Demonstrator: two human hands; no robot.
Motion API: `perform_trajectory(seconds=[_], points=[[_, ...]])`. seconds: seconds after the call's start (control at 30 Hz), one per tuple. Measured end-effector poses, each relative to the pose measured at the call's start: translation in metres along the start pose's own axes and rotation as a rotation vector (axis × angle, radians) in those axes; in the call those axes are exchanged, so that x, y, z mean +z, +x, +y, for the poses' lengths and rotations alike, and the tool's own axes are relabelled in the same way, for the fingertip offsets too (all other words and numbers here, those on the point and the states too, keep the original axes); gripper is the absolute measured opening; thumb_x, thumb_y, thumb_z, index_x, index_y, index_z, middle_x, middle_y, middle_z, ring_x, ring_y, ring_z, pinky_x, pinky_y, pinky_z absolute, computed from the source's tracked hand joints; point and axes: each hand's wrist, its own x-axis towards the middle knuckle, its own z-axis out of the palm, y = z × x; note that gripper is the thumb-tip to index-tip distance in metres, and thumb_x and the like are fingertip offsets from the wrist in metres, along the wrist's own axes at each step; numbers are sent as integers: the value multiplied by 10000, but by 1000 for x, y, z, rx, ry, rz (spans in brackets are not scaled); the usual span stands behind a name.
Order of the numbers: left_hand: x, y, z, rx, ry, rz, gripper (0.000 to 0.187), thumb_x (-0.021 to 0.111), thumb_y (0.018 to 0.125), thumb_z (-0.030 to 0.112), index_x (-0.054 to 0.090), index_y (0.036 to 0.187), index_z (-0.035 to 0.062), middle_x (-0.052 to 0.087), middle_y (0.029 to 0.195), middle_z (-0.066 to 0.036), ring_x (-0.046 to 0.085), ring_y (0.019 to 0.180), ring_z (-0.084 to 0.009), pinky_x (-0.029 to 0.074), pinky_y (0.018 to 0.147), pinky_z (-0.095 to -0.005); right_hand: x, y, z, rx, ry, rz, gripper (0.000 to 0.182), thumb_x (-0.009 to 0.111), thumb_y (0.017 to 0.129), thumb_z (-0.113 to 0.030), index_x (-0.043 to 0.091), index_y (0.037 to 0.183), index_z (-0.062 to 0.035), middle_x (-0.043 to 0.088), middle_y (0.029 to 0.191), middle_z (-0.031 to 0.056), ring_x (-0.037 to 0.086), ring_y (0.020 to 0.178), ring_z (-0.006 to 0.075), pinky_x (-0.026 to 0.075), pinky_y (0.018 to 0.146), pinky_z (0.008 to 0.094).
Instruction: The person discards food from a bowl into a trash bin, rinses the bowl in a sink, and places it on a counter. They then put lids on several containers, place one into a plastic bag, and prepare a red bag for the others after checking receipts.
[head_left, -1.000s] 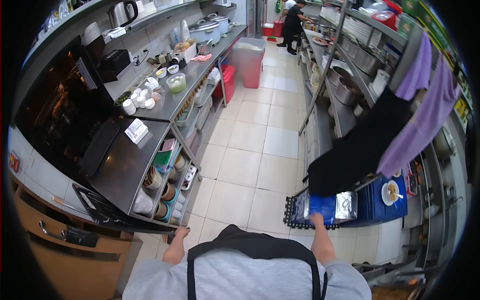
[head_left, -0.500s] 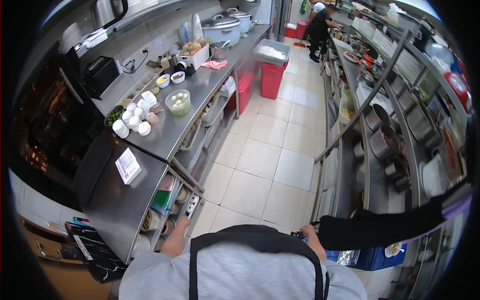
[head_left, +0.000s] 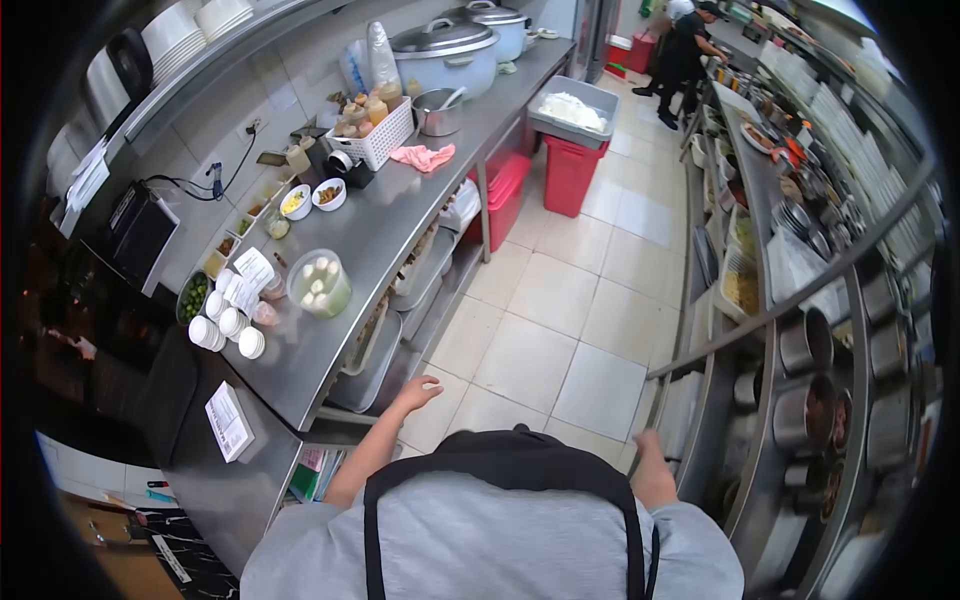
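Note:
My left hand point(head_left: 418, 392) is held out over the floor, beside the front edge of the steel counter point(head_left: 330, 345). Its fingers are apart and loosely bent, with nothing in them. Low on the other side, my right hand point(head_left: 650, 442) hangs near the steel shelf rack point(head_left: 690, 358); it is blurred, and its fingers cannot be made out. On the counter nearest my left hand stand a clear tub of pale round pieces in greenish liquid point(head_left: 320, 284) and stacks of white cups point(head_left: 233, 322). A white box point(head_left: 229, 421) lies closer to me.
A tiled aisle point(head_left: 530, 330) runs ahead between counter and racks. Red bins point(head_left: 572, 180), one under a grey tub point(head_left: 575, 108), stand along its left side. Pots point(head_left: 803, 412) fill the right shelves. A person in black point(head_left: 682, 60) stands at the far end.
My view has moved forward along the aisle. My left hand has come up and away from the lower shelf. The black cloth and blue box by my right hand have left the view.

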Motion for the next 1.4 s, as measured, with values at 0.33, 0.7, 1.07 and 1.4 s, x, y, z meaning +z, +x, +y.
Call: perform_trajectory(seconds=[0.33, 0.7, 1.07, 1.4], points=[[-74, 90, 47, 117, -459, 39, 361, 586, 793, 296, 573, 1069, 64, 602, 977, -109, 567, 871, -186, 430, 777, -293, -216, 35, -535, -991, 185, 138, 342, 611, 717, -282, 607, 982, -67, 611, 941, 163, 584, 886, 287, 459, 782, 354], [-180, 163, 117, 111, -626, 163, 332, 549, 839, 248, 538, 1106, 50, 583, 1014, -86, 527, 973, -141, 399, 857, -280, -233, -13, -809, -1625, 37, 106, 355, 644, 694, -183, 567, 1000, -19, 567, 977, 179, 533, 917, 333, 425, 807, 388], [-214, 219, 121, -29, -737, 599, 367, 534, 842, 194, 484, 1175, 47, 522, 1163, -97, 486, 1078, -183, 371, 918, -296, -197, 79, -987, -1830, -171, 595, 505, 487, 823, -242, 346, 1265, -43, 375, 1266, 189, 346, 1159, 368, 292, 951, 447], [-225, 290, 122, -322, -44, 1353, 534, 402, 851, 187, 211, 1322, 20, 151, 1378, -224, 207, 1256, -377, 235, 999, -439, -189, -114, -872, -1077, 865, -1284, 292, 422, 904, -189, 458, 1143, -25, 558, 1020, 113, 537, 875, 161, 417, 784, 260]])
